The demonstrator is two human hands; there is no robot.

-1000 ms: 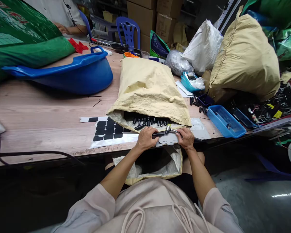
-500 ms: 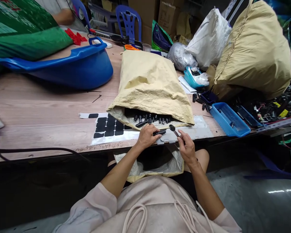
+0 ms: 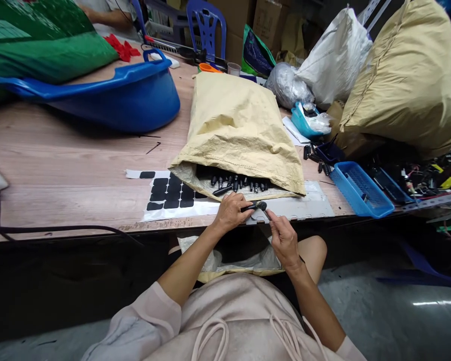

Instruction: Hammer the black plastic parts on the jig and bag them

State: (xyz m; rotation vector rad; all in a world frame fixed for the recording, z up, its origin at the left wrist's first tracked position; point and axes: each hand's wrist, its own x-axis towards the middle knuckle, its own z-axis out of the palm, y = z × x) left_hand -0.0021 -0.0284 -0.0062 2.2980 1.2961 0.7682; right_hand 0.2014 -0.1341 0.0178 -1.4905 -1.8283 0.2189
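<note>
My left hand (image 3: 231, 211) rests at the table's front edge, its fingers closed around a slim black cylindrical part (image 3: 249, 206). In my right hand (image 3: 284, 235) is a small tool with a dark round head (image 3: 262, 205) and a thin metal shaft. The tool's head meets or overlaps the right end of the black part; exact contact cannot be made out. Just behind my hands lies a tan woven sack (image 3: 244, 120), its mouth facing me and several black parts (image 3: 236, 183) showing inside.
An open sack (image 3: 244, 271) sits on my lap below the table edge. Black stickers (image 3: 169, 193) lie on a white sheet to the left. A blue tub (image 3: 124, 100) stands farther left, a blue basket (image 3: 361, 190) at the right. Large sacks (image 3: 406, 85) and a person's arm (image 3: 108, 17) are beyond.
My right hand has moved left and tipped the tool, bringing its round head to the black part's end. My left hand keeps hold of the part. The camera view has shifted slightly.
</note>
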